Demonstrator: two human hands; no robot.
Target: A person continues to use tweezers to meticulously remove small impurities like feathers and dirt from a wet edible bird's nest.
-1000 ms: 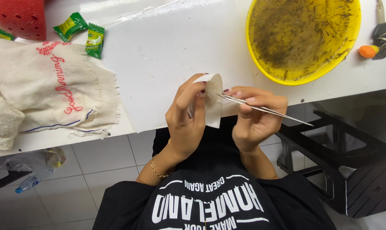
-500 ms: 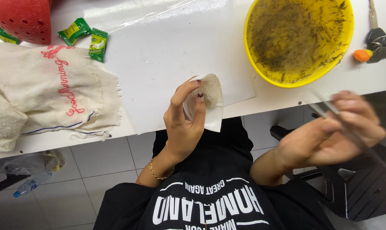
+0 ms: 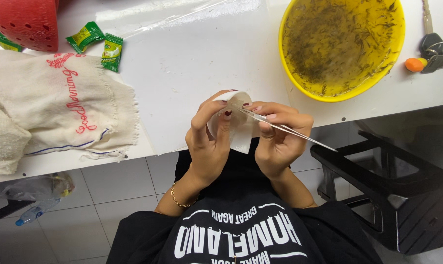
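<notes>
The left hand (image 3: 209,139) is cupping a small white piece (image 3: 241,124) over the table (image 3: 192,63) edge while the right hand (image 3: 280,139) is pinching long tweezers (image 3: 285,129) onto it, seemingly picking, needing a steady tip.

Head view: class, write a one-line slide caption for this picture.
Left hand holds a small white piece while right hand works metal tweezers beside a yellow bowl.

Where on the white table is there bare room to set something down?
The widest bare stretch of the table lies between the green packets and the yellow bowl, above the hands. The left is crowded by the cream cloth and red basket; keys fill the right corner.
</notes>
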